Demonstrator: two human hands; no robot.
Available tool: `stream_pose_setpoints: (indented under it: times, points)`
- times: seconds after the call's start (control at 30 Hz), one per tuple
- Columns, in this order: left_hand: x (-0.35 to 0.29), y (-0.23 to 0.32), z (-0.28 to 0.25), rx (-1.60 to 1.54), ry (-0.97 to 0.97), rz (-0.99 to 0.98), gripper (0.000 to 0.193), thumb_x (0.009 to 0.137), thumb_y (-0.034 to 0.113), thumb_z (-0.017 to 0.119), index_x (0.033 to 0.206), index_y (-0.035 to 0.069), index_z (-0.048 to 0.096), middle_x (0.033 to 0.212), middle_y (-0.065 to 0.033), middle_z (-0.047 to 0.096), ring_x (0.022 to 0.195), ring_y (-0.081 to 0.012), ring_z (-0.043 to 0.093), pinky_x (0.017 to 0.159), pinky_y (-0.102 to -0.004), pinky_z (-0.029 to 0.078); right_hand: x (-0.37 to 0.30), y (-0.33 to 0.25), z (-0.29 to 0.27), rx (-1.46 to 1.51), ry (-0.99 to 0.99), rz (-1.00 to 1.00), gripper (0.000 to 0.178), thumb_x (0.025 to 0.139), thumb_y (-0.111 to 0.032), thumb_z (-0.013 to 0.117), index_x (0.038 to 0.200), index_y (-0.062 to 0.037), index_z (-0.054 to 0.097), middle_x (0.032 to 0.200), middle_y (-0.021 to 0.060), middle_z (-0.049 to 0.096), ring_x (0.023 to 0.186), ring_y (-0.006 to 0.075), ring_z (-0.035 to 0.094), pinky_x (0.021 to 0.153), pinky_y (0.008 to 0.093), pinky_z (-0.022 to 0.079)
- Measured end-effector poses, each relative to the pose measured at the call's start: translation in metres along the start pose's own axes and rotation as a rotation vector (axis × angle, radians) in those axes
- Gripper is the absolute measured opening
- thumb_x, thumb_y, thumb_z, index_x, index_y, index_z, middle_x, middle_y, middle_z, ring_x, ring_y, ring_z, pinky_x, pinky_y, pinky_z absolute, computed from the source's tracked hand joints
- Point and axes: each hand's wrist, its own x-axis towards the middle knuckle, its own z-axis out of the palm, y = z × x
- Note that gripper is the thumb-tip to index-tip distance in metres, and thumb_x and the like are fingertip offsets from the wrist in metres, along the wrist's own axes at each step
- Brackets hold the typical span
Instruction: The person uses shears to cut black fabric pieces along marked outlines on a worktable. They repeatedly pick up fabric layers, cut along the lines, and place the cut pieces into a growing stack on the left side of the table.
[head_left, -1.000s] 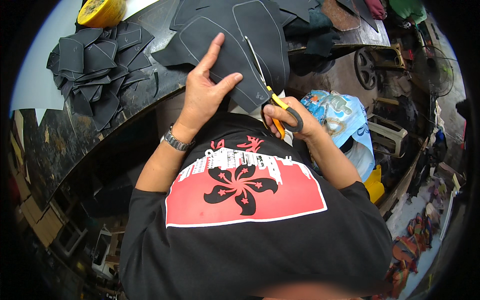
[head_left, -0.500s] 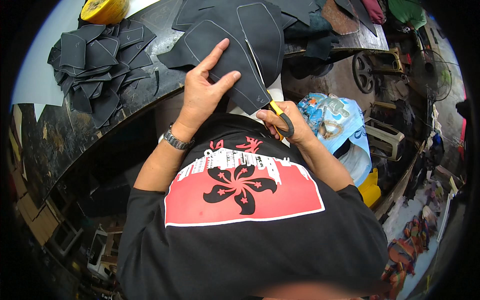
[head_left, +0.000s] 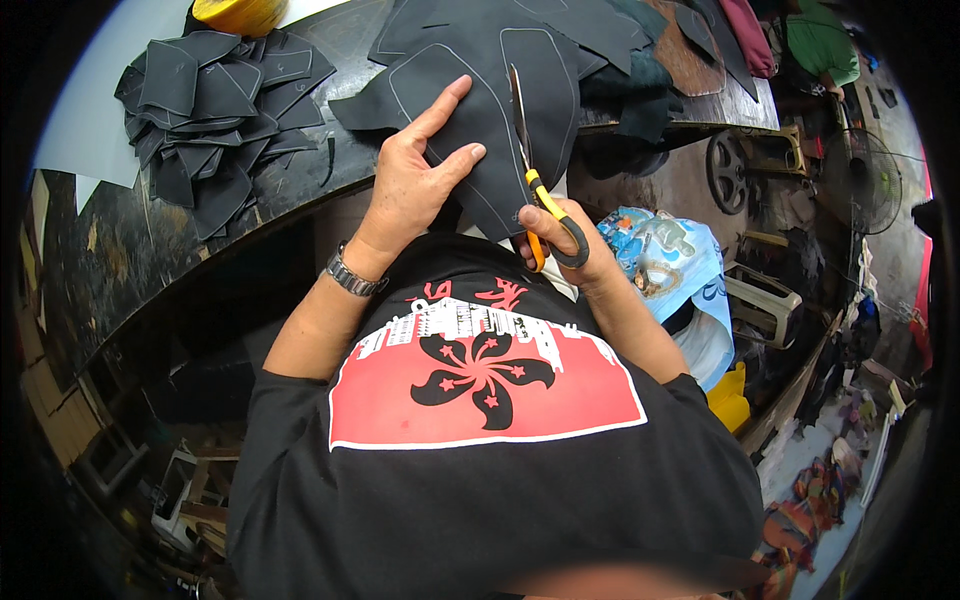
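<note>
A black leather-like sheet [head_left: 480, 95] with pale drawn outlines overhangs the table's near edge. On top of it rests my left hand [head_left: 425, 180], its index finger stretched out and its thumb apart; the other fingers are hidden. My right hand [head_left: 575, 240] grips a pair of scissors [head_left: 533, 180] with yellow and black handles. The handles are spread, and a long blade points away from me over the sheet, beside a drawn line. The other blade is mostly hidden, and the sheet's lower tip lies close to my right fingers.
Cut black pieces [head_left: 205, 110] lie heaped on the dark worktable [head_left: 110, 260] at left, beside a yellow round object [head_left: 240, 14]. More dark sheets [head_left: 600, 35] cover its far side. To the right are a blue patterned cloth [head_left: 665, 250], a handwheel [head_left: 727, 160] and a fan [head_left: 868, 180].
The scissor handles have spread apart, showing the orange lower loop, and the blade stands more upright. The sheet has shifted slightly right in view. My left hand keeps its pose on it.
</note>
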Motion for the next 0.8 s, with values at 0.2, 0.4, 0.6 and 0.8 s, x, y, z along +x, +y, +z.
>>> stream_pose_setpoints:
  times: [0.2,0.4,0.6,0.8]
  points:
    - [0.002,0.0,-0.001,0.016,-0.01,0.024,0.061,0.081,-0.001,0.067,0.138,0.0,0.046,0.133,-0.0136,0.056,0.116,-0.0137,0.054,0.1,-0.0259,0.042,0.0,0.012,0.004,0.021,0.093,-0.025,0.037,0.085,-0.036,0.073,0.072,-0.0053,0.057,0.054,0.0003,0.052,0.04,0.0065,0.048,0.039,0.019,0.037]
    - [0.005,0.003,-0.009,0.042,-0.083,0.002,0.064,0.083,-0.002,0.067,0.142,0.0,0.042,0.14,-0.01,0.05,0.121,-0.0129,0.049,0.104,-0.0269,0.039,-0.003,0.008,-0.007,-0.132,0.103,0.017,0.037,0.084,-0.035,0.075,0.069,-0.0051,0.058,0.051,-0.0008,0.05,0.039,0.0062,0.047,0.039,0.0196,0.037]
    - [0.007,0.015,-0.013,0.045,-0.163,-0.001,0.064,0.082,-0.003,0.064,0.142,0.001,0.042,0.137,-0.0115,0.052,0.118,-0.0118,0.05,0.101,-0.026,0.041,0.004,-0.01,-0.012,-0.073,-0.049,-0.03,0.039,0.086,-0.038,0.07,0.075,-0.0026,0.06,0.061,0.0034,0.057,0.049,0.0097,0.054,0.045,0.0215,0.042]
    - [0.01,0.026,-0.019,0.117,-0.154,0.043,0.064,0.081,-0.004,0.063,0.141,0.003,0.043,0.135,-0.014,0.055,0.117,-0.0131,0.053,0.101,-0.0268,0.041,0.012,-0.018,-0.009,-0.018,-0.075,-0.041,0.038,0.087,-0.037,0.069,0.078,-0.0011,0.059,0.063,0.004,0.055,0.05,0.0106,0.053,0.046,0.0221,0.043]
